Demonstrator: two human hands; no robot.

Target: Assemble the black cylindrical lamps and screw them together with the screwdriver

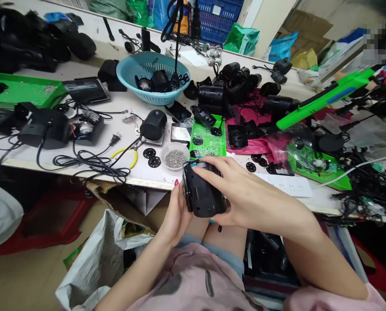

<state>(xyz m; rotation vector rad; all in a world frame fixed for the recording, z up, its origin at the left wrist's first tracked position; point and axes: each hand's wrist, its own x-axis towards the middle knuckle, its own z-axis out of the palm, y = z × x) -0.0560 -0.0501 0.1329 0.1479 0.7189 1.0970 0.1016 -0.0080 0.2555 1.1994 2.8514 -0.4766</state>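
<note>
A rounded black plastic housing (204,194) is held between my two hands, just off the table's front edge and above my lap. My left hand (176,211) supports it from the left side, fingers partly hidden behind it. Over its top and right side wraps my right hand (233,188), thumb below and fingers across the top. Just beyond the housing stands a clear bowl of small metal screws (175,159). Beside that bowl is a green perforated tray (209,144) with black parts in it. Black slotted discs (153,162) lie left of the bowl.
A blue colander (152,97) holding black parts stands farther back. Yellow-handled pliers (133,159) and tangled black cables (99,164) lie at left. A bright green electric screwdriver-like tool (329,99) slants in from the right. Black housings crowd the back; a white sack (92,259) stands below.
</note>
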